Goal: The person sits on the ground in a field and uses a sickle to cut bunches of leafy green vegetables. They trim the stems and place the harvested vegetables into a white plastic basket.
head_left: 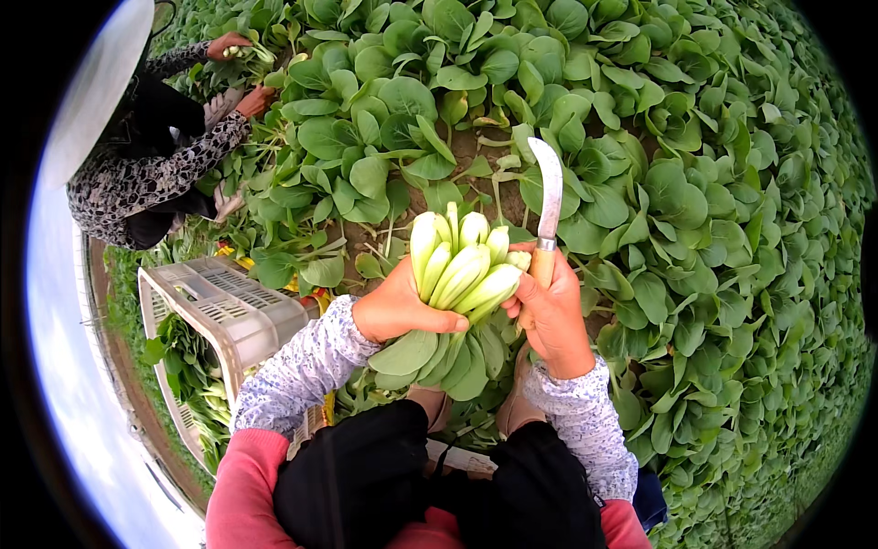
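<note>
In a leafy field (722, 238), hands (395, 305) holding greens (462, 274), curved knife (551, 197)

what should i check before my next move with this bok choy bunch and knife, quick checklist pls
1. Left hand gripping the bok choy bunch: ok, thumb across the stalks.
2. Right hand closed on the curved-blade knife: ok, wooden handle in the grip.
3. Blade clear of the left hand: ok, it points up and away.
4. Stalk bases facing one way: ok, bases away from you, leaves toward you.
5. Co-worker's hands clear of the blade: ok, well off at upper left.
6. Room in the plastic crate: cannot tell, greens inside, depth hidden.
</note>
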Motion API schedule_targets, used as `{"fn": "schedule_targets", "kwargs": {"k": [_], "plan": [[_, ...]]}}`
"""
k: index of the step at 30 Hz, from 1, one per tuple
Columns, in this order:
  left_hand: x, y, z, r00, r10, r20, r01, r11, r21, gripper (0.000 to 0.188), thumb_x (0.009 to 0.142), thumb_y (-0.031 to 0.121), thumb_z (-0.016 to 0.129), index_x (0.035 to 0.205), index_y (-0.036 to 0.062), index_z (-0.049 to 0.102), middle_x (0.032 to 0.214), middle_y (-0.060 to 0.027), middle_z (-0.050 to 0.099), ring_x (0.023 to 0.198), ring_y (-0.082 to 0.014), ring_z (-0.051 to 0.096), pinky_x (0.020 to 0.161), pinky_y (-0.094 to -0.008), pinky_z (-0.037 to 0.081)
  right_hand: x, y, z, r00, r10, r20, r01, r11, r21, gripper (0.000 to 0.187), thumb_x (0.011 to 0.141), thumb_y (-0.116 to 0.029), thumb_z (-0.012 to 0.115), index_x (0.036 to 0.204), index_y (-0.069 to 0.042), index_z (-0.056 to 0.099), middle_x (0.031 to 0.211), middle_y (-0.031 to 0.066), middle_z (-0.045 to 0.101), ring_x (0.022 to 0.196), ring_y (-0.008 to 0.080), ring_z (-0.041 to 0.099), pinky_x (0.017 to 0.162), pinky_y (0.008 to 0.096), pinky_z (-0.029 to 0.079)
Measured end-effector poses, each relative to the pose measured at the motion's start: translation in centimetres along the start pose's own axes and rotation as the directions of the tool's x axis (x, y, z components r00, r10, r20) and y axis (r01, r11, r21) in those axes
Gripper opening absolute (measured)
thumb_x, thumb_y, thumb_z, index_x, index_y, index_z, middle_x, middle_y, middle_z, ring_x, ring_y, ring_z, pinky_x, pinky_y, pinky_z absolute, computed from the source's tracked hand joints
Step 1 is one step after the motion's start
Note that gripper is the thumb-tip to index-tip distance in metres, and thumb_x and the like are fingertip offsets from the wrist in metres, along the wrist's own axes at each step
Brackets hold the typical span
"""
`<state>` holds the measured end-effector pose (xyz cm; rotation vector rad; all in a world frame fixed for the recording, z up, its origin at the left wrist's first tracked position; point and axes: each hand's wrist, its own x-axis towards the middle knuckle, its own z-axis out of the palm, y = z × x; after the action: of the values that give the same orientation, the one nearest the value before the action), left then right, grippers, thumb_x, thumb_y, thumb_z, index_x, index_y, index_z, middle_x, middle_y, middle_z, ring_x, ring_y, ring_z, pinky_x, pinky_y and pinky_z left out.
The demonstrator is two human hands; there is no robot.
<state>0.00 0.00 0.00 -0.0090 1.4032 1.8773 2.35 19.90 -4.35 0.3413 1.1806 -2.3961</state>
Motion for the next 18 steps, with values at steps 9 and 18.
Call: {"fn": "schedule_targets", "kwargs": {"k": [9,18], "plan": [[5.2,6.0,-2.9,0.988,0.147,-0.045,-0.04,0.529,0.848,0.075,0.063,0.003,0.069,0.132,0.013,0.041,0.126,-0.0187,0.051,0.091,-0.0293,0.064,0.08,-0.0349,0.052,5.8,-0.7,-1.4,0.99,-0.067,-0.125,0.006,0.9,-0.435,0.032,0.093,-0.023,0.058,0.114,-0.002,0.048,0.079,0.0021,0.057,0.051,0.0094,0.052,0.046,0.022,0.043],[5.0,2.5,-12.8,0.972,0.131,-0.192,0.224,-0.306,0.925,0.091,0.057,-0.003,0.063,0.141,0.02,0.035,0.137,-0.0217,0.042,0.069,-0.0313,0.064,0.061,-0.038,0.053,15.2,3.7,-2.5,1.0,-0.019,-0.017,0.003,0.743,-0.67,0.041,0.097,-0.027,0.045,0.133,-0.006,0.046,0.11,0.0152,0.055,0.094,0.0242,0.052,0.083,0.0302,0.041]]}}
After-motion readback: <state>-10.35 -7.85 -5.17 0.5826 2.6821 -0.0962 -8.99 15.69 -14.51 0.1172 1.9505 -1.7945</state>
